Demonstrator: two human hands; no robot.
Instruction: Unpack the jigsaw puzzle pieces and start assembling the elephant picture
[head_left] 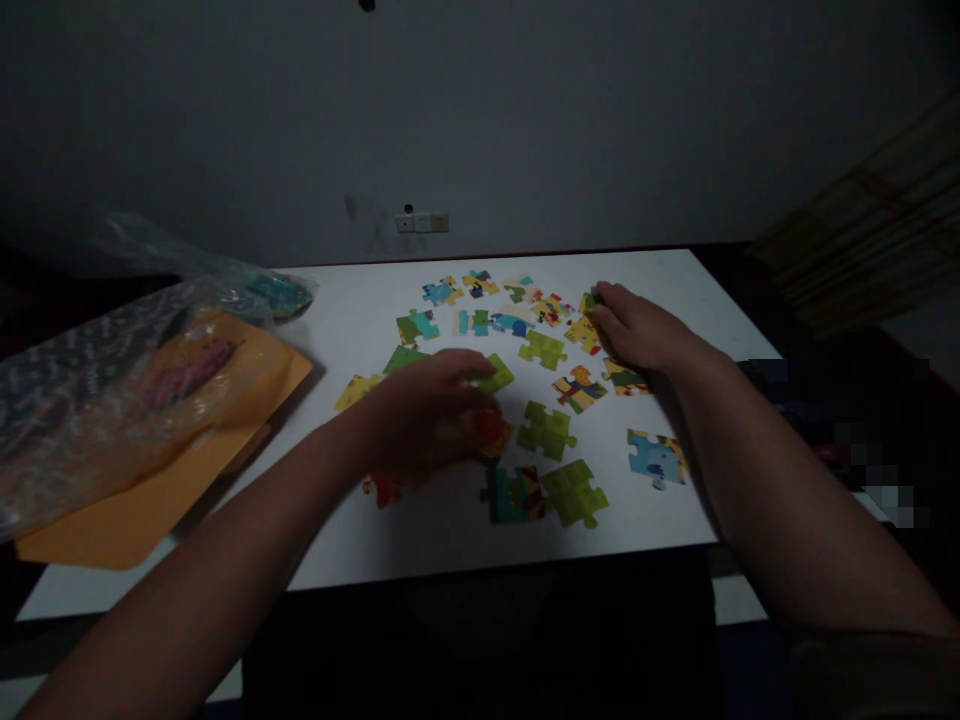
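Note:
Puzzle pieces lie spread over a white table. My left hand is over the middle of them, its fingers curled round a red-orange puzzle piece. Farther back on the right, my right hand has its fingertips closed at the edge of a yellow-green puzzle piece. Near the left hand are a green-backed piece, a teal piece and a red piece, partly shaded. A blue elephant piece lies beside my right forearm. My left hand hides part of the pieces beneath it.
On the left of the white table, a clear plastic bag rests over an orange envelope. A teal item in plastic lies behind them. Wall sockets are beyond the far edge, and a patterned curtain hangs at right.

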